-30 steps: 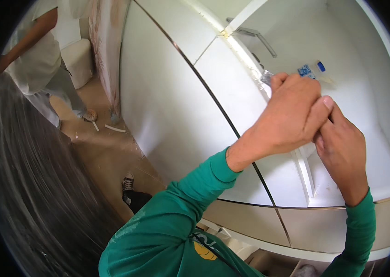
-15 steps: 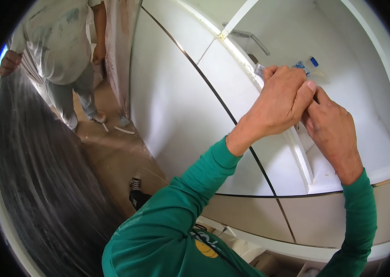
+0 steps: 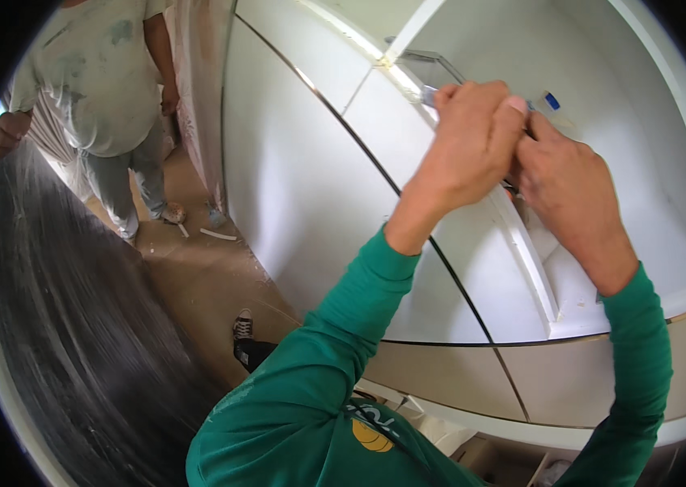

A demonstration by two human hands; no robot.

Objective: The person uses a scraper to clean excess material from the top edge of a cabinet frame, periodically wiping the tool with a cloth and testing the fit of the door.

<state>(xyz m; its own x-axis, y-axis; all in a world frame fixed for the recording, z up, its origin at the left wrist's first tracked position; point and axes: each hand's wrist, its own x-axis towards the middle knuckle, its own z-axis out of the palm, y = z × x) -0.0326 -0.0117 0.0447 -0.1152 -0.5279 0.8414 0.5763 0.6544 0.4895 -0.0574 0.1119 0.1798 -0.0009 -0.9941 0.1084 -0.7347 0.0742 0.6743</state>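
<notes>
1. The left hand [image 3: 473,146] is curled tightly, its fingers wrapped around a narrow, flat, silver-grey metal-looking piece [image 3: 429,95], most of which the fist hides.
2. The right hand [image 3: 570,187] presses close against the left one with its fingers bent in; whether it grips the hidden part of that piece, I cannot tell.
3. The silver-grey piece looks light and stiff, probably hard to bend and not fragile. Its smooth face may be slippery, and its edge could be sharp, so a firm hold on the hidden part, well away from the exposed end, seems safest.
4. The exposed end sticks out past the left hand on its far left side, away from the right hand, and lies over or just beside the long, narrow white ledge [image 3: 534,280]; actual contact is unclear.
5. The ledge runs under and beyond the hands, with a rough yellowish patch [image 3: 383,63] near its corner. It looks rigid and fixed, likely firm under pressure.
6. Beyond the hands, in the broad white recess [image 3: 643,162], a bright blue cap [image 3: 552,101] shows near the right hand's fingers, apart from the silver-grey piece.
</notes>
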